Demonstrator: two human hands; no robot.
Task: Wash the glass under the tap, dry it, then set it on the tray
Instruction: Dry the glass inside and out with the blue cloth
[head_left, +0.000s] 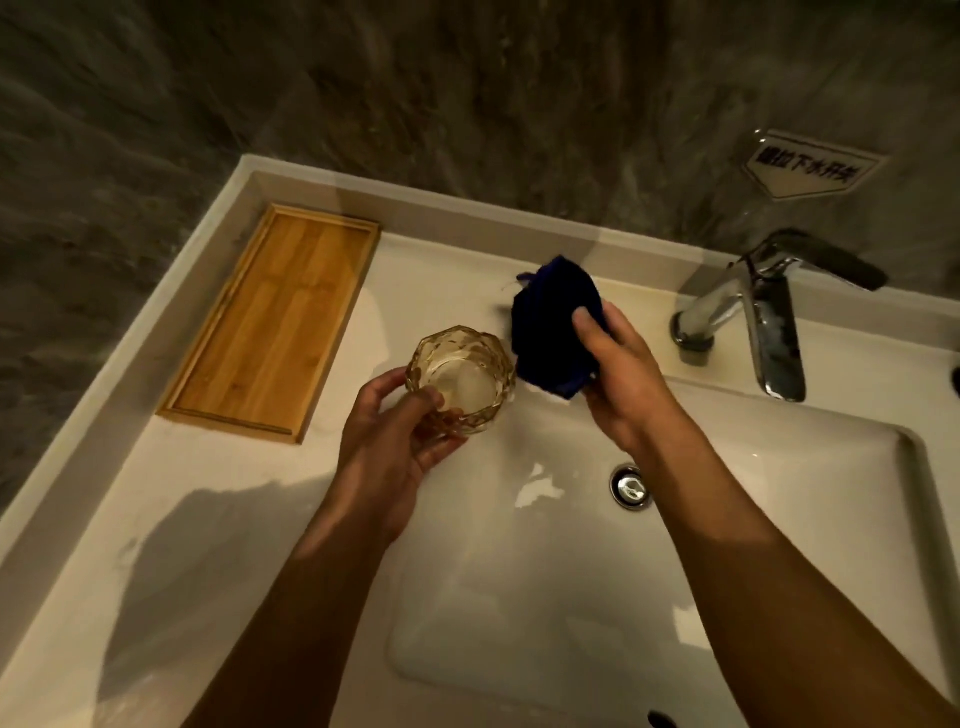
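Two hands are at work over the basin, and I read them from the left of the frame across. At centre left the bamboo tray (270, 322) lies on the sink's flat ledge (156, 499) with nothing on it that I can see. Just right of it, near the middle of the frame, my left hand (387, 441) holds the faceted amber glass (461, 379) upright, mouth toward the camera, fingers wrapped round its lower wall and thumb on the near side. The glass sits above the ledge beside the bowl, apart from the tray. To its right, my right hand (618, 374) has its fingers closed on a bunched dark blue cloth (556, 325), which hangs just beside the glass rim; whether the two touch I cannot tell. In the bowl lower down is the drain (630, 486), and at the right edge the chrome tap (763, 317) shows no running water.

I judge the drying step is in hand, with washing done. Next I would press the cloth into the mouth and turn the glass against it, keeping a firm left grip since wet facets may slip, then carry it left to the tray.
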